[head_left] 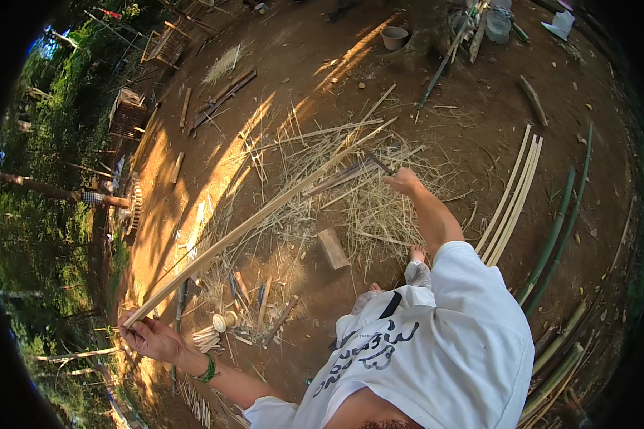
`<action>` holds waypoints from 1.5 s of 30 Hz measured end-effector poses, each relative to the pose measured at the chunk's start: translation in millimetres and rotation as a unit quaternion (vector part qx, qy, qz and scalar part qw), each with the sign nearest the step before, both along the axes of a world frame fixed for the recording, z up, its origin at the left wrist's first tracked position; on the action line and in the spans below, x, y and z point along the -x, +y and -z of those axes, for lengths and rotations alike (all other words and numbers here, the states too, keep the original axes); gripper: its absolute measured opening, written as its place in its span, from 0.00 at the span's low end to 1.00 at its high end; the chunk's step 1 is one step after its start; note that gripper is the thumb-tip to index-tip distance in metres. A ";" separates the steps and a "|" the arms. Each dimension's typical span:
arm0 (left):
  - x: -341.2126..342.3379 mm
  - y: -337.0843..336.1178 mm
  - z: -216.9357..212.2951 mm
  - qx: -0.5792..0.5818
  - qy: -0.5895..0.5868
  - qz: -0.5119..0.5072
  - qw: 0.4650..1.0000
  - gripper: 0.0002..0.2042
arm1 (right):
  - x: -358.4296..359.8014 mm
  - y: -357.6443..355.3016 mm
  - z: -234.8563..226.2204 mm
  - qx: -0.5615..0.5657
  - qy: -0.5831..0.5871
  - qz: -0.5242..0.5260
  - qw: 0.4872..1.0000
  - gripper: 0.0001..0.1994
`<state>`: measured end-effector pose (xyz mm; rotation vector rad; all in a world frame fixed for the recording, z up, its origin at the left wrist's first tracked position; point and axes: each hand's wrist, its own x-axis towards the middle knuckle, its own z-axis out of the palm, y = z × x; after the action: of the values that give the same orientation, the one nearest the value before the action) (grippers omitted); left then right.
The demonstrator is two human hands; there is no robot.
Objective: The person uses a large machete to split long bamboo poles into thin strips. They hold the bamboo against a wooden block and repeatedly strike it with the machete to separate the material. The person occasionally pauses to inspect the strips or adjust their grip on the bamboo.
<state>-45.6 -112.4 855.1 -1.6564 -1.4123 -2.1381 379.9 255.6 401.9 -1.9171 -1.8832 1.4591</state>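
Note:
A long, pale split-bamboo strip [257, 217] slants across the view from lower left to upper middle. My left hand [152, 338], with a green band at the wrist, pinches its near end. In my right hand [406, 181] is the handle of a knife [380, 164]. Its dark, narrow blade points up and left toward the strip's far part; whether it touches the strip I cannot tell. Beneath both lies a wide heap of thin bamboo shavings [383, 214], which reaches close to my bare feet.
A wooden block [333, 248] lies before my feet. Left of it are hand tools [262, 300], a cream spool [224, 322] and a bundle of short sticks [206, 339]. Pale strips [511, 200] and green bamboo poles [551, 239] lie at right. A bucket [394, 38] stands far off.

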 end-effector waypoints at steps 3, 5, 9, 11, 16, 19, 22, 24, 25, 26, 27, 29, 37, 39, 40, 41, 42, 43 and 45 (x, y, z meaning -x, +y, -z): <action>-22.5 5.8 -0.8 -0.008 -0.019 -0.051 0.998 0.12 | -20.8 -16.8 9.6 0.057 0.039 0.023 0.997 0.29; -28.7 18.0 0.0 -0.016 -0.031 -0.037 0.999 0.13 | -34.8 -29.4 37.9 0.024 0.037 0.036 0.998 0.27; -36.6 26.0 10.3 -0.052 -0.027 -0.004 0.998 0.13 | -34.5 -80.6 15.9 0.064 0.093 0.054 0.992 0.21; -64.9 54.3 12.9 -0.100 -0.080 -0.017 0.992 0.13 | -35.9 -108.7 19.3 0.007 0.160 0.071 0.984 0.18; -86.0 86.8 13.0 -0.177 -0.133 -0.136 0.966 0.19 | -16.5 -150.0 -63.5 -0.065 0.246 0.045 0.966 0.13; -91.8 106.0 11.1 -0.218 -0.164 -0.210 0.939 0.21 | -4.1 -159.4 -89.9 -0.104 0.278 0.025 0.955 0.13; -85.4 104.3 15.6 -0.236 -0.196 -0.250 0.918 0.22 | 10.9 -164.4 -121.2 -0.102 0.268 0.015 0.958 0.12; -74.7 96.0 21.8 -0.225 -0.192 -0.207 0.933 0.23 | 23.8 -171.6 -136.9 -0.086 0.275 0.017 0.958 0.12; -76.1 95.7 21.9 -0.201 -0.195 -0.214 0.936 0.25 | 29.4 -175.9 -144.1 -0.078 0.277 0.018 0.957 0.12; -74.5 95.2 25.4 -0.206 -0.224 -0.160 0.939 0.25 | 33.5 -181.6 -151.5 -0.058 0.280 0.026 0.958 0.12; -70.2 91.1 26.9 -0.213 -0.247 -0.111 0.939 0.25 | 40.3 -187.8 -160.6 -0.037 0.286 0.030 0.957 0.12; -50.8 68.5 33.9 -0.233 -0.201 0.092 0.947 0.27 | 53.7 -200.3 -176.0 -0.003 0.308 0.027 0.951 0.12; -50.9 61.3 40.6 -0.240 -0.231 0.207 0.920 0.24 | 103.8 -280.7 -291.7 -0.097 0.356 -0.048 0.928 0.11; -43.0 52.0 43.3 -0.213 -0.201 0.192 0.937 0.22 | 120.5 -308.8 -337.2 -0.134 0.381 -0.087 0.911 0.11; -38.2 47.0 42.6 -0.191 -0.173 0.171 0.951 0.22 | 132.3 -320.1 -356.5 -0.142 0.400 -0.103 0.899 0.12; -34.6 41.9 46.2 -0.165 -0.153 0.155 0.962 0.21 | 140.9 -333.5 -371.5 -0.150 0.412 -0.114 0.891 0.13; -31.9 35.5 48.5 -0.142 -0.147 0.183 0.962 0.21 | 147.1 -348.1 -382.8 -0.158 0.423 -0.121 0.884 0.14; -29.4 30.5 46.8 -0.122 -0.134 0.212 0.960 0.20 | 153.4 -359.9 -390.2 -0.170 0.435 -0.128 0.875 0.17; -33.3 17.5 45.8 -0.091 -0.158 0.253 0.950 0.21 | 161.7 -381.8 -407.4 -0.207 0.430 -0.146 0.867 0.17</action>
<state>-12.3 -94.9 809.4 -1.8124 -0.8613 -2.8177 218.2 -126.3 809.3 -0.6169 -1.8182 1.4457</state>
